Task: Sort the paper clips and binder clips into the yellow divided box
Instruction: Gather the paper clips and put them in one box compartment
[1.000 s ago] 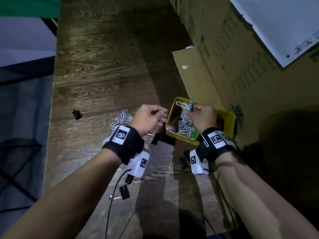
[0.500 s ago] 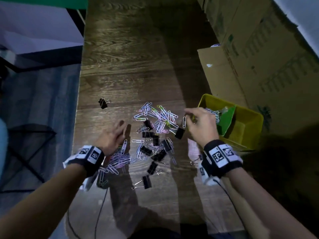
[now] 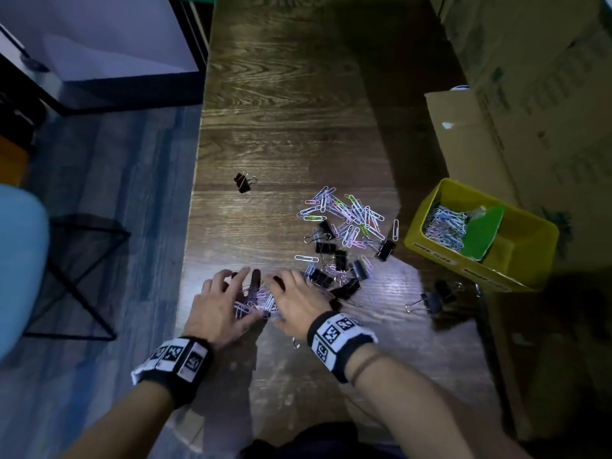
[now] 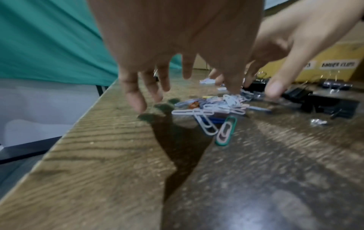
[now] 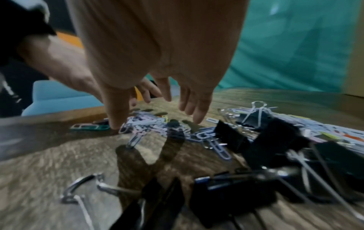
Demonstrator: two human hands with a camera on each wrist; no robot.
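Note:
On the wooden table a small heap of paper clips point(image 3: 255, 303) point(image 4: 212, 107) point(image 5: 145, 123) lies between my two hands. My left hand point(image 3: 228, 293) point(image 4: 167, 62) hovers at the heap's left with fingers spread and straight. My right hand point(image 3: 291, 293) point(image 5: 157, 77) is at its right, fingers spread, thumb tip touching the table by the clips. Neither hand holds anything. The yellow divided box point(image 3: 430, 246) stands at the right; paper clips point(image 3: 443, 226) fill its left compartment beside a green divider point(image 3: 483, 233). Black binder clips point(image 3: 331, 276) point(image 5: 275, 140) lie just right of my right hand.
More paper clips point(image 3: 347, 213) are scattered mid-table. One binder clip point(image 3: 243, 182) lies apart to the left, two others point(image 3: 433, 298) near the box. Cardboard boxes point(image 3: 496, 127) line the right side. The table's left edge point(image 3: 195, 193) is close to my left hand.
My right hand has come away from the yellow box, left and toward me, to the near heap of paper clips. My left hand has moved right to the same heap.

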